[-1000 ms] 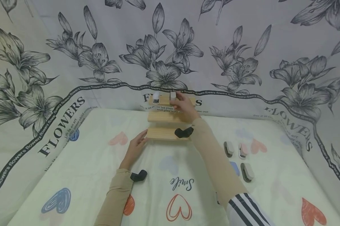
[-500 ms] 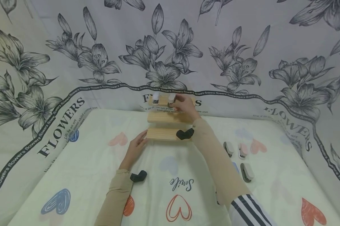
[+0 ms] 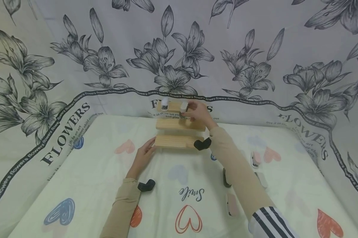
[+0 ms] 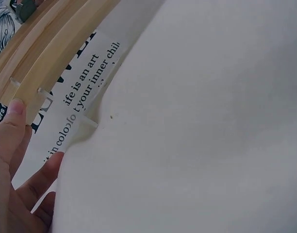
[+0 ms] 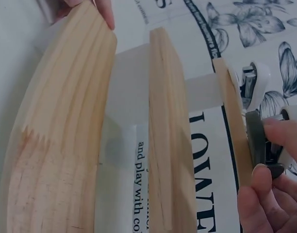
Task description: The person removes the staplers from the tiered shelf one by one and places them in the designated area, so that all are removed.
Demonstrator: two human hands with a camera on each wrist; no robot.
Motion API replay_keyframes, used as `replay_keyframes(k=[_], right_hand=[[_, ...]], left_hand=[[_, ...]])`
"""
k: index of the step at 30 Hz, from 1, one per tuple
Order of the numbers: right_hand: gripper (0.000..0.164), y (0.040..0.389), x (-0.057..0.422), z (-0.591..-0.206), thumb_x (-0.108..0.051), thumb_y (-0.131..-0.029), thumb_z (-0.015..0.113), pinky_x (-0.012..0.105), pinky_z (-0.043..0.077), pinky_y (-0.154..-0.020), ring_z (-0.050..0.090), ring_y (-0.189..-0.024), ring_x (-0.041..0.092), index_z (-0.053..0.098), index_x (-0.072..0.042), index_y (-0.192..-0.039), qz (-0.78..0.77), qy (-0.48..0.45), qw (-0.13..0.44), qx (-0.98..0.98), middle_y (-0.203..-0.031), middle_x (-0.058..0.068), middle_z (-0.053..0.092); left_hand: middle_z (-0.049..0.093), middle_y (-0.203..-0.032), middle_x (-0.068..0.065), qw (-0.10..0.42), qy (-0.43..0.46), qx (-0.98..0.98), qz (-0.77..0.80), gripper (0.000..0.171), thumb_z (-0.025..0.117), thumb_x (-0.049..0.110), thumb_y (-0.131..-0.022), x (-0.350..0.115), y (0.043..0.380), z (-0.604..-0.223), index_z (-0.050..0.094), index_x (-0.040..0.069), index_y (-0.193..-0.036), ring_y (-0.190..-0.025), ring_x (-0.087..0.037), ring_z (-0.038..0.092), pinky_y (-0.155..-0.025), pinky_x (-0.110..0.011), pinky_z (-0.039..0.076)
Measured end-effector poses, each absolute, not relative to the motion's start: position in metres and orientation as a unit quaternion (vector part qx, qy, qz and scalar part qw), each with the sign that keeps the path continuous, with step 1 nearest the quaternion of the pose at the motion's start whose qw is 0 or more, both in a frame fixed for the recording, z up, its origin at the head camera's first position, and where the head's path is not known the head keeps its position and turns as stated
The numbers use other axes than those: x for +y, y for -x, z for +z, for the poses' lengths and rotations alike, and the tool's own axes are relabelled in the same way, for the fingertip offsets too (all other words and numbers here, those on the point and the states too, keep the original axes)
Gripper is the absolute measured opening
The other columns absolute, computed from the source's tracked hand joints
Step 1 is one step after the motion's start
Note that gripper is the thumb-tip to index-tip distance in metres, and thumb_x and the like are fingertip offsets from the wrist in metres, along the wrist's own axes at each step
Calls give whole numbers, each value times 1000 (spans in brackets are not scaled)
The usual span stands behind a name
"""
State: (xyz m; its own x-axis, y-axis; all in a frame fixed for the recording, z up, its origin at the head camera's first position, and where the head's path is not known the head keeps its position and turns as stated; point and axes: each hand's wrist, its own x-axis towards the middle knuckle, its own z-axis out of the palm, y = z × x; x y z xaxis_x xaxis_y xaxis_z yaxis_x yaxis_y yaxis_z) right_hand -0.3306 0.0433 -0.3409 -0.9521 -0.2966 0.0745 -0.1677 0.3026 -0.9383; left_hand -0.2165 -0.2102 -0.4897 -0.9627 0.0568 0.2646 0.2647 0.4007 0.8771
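A three-tier wooden rack (image 3: 174,142) with clear side supports stands at the back of the table. My left hand (image 3: 144,153) holds the left end of its lowest board, thumb (image 4: 15,109) on top and a finger at the end. At the top board, my right hand (image 3: 200,113) pinches a small stapler (image 5: 256,138) with a dark grey base and whitish top. In the right wrist view it is close against the board's edge, tilted. Another white stapler (image 3: 164,104) stands on the left of the top board.
On the cloth to the right lie several more staplers, among them a pink one (image 3: 255,158), a dark-based one (image 3: 226,178) and another pink one (image 3: 232,204), partly behind the right sleeve. A flower-print curtain (image 3: 179,49) hangs behind the rack.
My right hand with the stapler has shifted slightly right and down at the top board, and the forearm has swung right, uncovering staplers on the cloth. My left hand has stayed in place.
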Motion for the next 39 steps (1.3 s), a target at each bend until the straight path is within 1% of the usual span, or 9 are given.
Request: replay_keyframes(k=[8, 14, 16, 20, 23, 26, 28, 30, 39], right_hand=[[53, 326, 51, -348, -8, -75, 73, 26, 46, -49, 50, -47, 15, 50, -5, -123, -618, 157, 60, 768, -121, 10, 54], [55, 321, 56, -354, -11, -75, 72, 28, 47, -52, 52, -53, 17, 49, -7, -125, -615, 156, 57, 771, -118, 9, 56], [57, 319, 57, -355, -12, -74, 72, 32, 49, -59, 54, -60, 21, 48, -9, -126, -610, 153, 64, 775, -119, 8, 55], [62, 315, 63, -360, -15, -72, 74, 39, 43, -84, 53, -99, 21, 46, -10, -128, -598, 140, 68, 786, -125, 6, 51], [66, 311, 70, -365, -14, -71, 74, 37, 41, -87, 45, -111, 17, 44, -9, -130, -600, 134, 77, 785, -130, 8, 46], [66, 304, 76, -370, -12, -72, 73, 32, 50, -71, 56, -87, 19, 43, -9, -130, -611, 129, 93, 776, -132, 9, 43], [65, 297, 81, -371, -10, -72, 73, 30, 50, -63, 57, -69, 18, 44, -9, -130, -615, 127, 97, 772, -132, 9, 43], [64, 289, 87, -371, -8, -72, 73, 29, 50, -58, 54, -59, 18, 44, -9, -129, -623, 131, 95, 765, -132, 10, 43], [67, 251, 108, -363, 0, -71, 71, 27, 48, -51, 52, -51, 15, 41, -4, -131, -619, 187, 89, 758, -133, 13, 42]], left_hand=[[42, -134, 1, 91, 87, -834, -536, 49, 50, 36, -91, -210, 217, -488, 40, 18, -135, -110, -20, 49, -87, -40, 40], [42, -134, 1, 92, 88, -835, -536, 50, 50, 39, -90, -211, 217, -492, 40, 18, -135, -111, -21, 49, -87, -40, 39], [42, -134, 1, 94, 88, -834, -537, 50, 49, 40, -90, -212, 217, -493, 40, 19, -135, -111, -21, 49, -88, -40, 39], [42, -134, 1, 95, 89, -835, -534, 51, 47, 42, -90, -212, 216, -494, 38, 20, -136, -110, -22, 49, -91, -40, 38], [42, -134, 2, 91, 84, -837, -533, 50, 47, 42, -91, -211, 215, -497, 38, 22, -137, -108, -22, 51, -91, -40, 37], [42, -133, 3, 87, 81, -838, -532, 49, 47, 40, -91, -210, 214, -499, 38, 22, -136, -105, -21, 52, -90, -40, 39], [42, -133, 3, 87, 84, -839, -531, 49, 47, 39, -92, -209, 213, -500, 38, 22, -136, -105, -21, 52, -89, -40, 39], [41, -134, 1, 90, 93, -840, -526, 49, 47, 39, -92, -209, 213, -500, 37, 21, -137, -107, -22, 51, -89, -39, 40], [41, -135, 0, 97, 93, -837, -531, 51, 47, 42, -91, -209, 213, -493, 38, 20, -137, -110, -24, 49, -91, -40, 38]])
